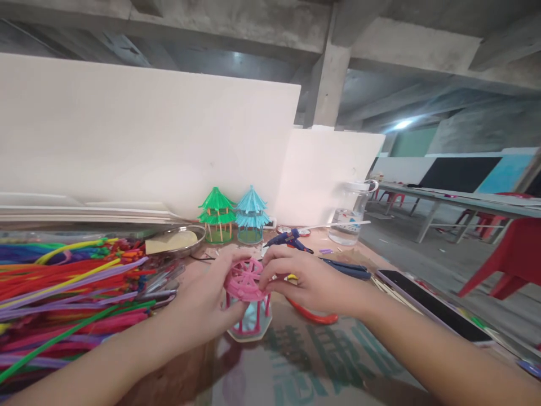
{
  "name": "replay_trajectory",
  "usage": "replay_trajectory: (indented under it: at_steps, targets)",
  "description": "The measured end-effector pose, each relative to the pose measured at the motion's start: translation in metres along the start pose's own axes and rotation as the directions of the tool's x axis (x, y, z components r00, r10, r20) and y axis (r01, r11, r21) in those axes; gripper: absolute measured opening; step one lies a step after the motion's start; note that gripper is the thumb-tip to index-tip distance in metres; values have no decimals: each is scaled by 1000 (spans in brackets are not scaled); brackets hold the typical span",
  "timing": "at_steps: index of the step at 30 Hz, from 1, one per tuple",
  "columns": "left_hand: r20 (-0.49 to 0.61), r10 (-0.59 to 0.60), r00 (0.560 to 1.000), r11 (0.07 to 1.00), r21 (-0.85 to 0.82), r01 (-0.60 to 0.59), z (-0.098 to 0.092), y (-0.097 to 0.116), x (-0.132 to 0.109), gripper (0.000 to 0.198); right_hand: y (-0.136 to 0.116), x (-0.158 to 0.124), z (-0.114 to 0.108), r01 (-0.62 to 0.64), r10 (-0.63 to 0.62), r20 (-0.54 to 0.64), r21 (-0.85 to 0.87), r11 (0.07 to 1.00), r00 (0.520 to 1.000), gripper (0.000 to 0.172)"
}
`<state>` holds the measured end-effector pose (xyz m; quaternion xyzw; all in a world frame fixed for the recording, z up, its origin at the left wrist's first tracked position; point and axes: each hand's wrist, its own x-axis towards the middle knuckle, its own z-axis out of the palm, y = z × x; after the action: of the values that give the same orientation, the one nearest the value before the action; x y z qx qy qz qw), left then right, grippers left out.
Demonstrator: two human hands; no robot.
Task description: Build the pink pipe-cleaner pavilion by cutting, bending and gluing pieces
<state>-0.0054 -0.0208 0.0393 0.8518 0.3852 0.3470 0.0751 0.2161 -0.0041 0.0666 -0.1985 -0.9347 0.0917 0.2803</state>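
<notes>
A small pink pavilion model (pixel 247 290) stands on a pale blue octagonal base at the middle of the table. Its round top is an open frame of pink spokes, with pink posts below. My left hand (pixel 213 296) grips it from the left, thumb low by the posts and fingers at the rim. On the other side, my right hand (pixel 302 276) has its fingers bent together at the rim of the pink top; whether a small piece sits between them is hidden. Behind stand a green pavilion model (pixel 216 214) and a light blue one (pixel 251 214), both with tiered roofs.
Colourful pipe cleaners (pixel 63 304) pile up on the left, near a metal bowl (pixel 186 239). A glue gun (pixel 289 239), orange-handled pliers (pixel 315 314), a water bottle (pixel 349 217) and a phone (pixel 435 304) lie or stand around the right. White boards (pixel 147 141) rise behind.
</notes>
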Motion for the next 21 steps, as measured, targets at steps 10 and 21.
replay_trajectory:
  at_steps: [10,21]
  targets:
    - [132,5,991,1000,-3,-4,-26,0,4,24,-1,2,1,-21,21,4,73,997,1000,12]
    - [162,15,987,983,180,-44,-31,8,4,34,-4,-1,-2,16,-19,37,88,996,999,14]
